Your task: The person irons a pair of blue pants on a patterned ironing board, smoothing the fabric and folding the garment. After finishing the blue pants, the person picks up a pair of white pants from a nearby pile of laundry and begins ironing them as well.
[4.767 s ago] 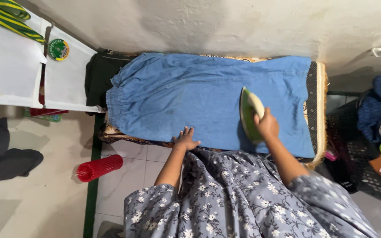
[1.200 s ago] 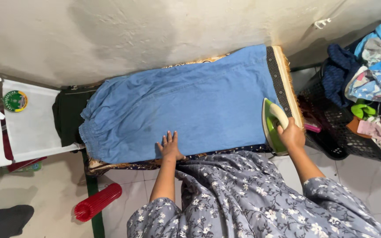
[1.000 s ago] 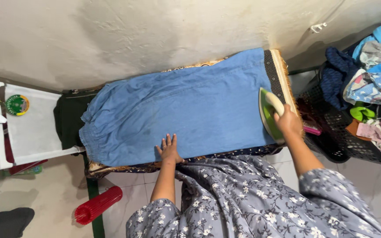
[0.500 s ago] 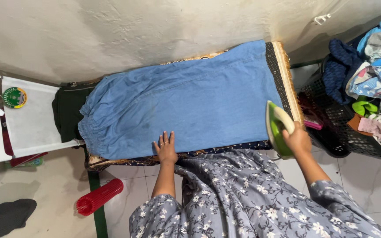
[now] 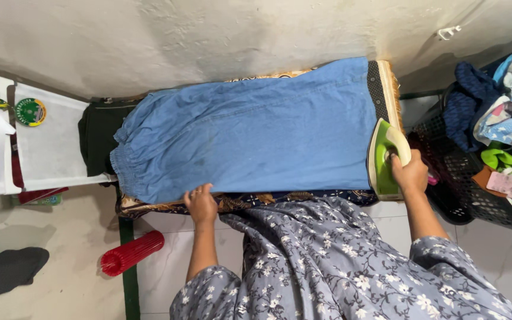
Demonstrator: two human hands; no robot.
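From the head camera, looking straight down: a blue denim garment (image 5: 250,133) with a gathered elastic waist lies spread flat along a narrow ironing surface covered by a patterned cloth (image 5: 256,200), which runs against a pale wall (image 5: 238,35).

The right hand (image 5: 411,173) is clenched around the handle of a green and cream clothes iron (image 5: 385,159), which sits at the right-hand end of the surface, just past the garment's hem and over the fringed edge (image 5: 391,89) of the covering. Whether its soleplate rests flat there is hard to tell from this angle.

The left hand (image 5: 200,204) grasps the near edge of the garment close to the waist end, fingers curled over the fabric.

A dark folded garment (image 5: 97,142) lies beyond the waistband, beside a white bag (image 5: 48,148). A red ribbed cylinder (image 5: 131,253) lies on the tiled floor (image 5: 60,237). To the right, a black laundry basket (image 5: 463,189) is heaped with mixed clothes (image 5: 508,118).
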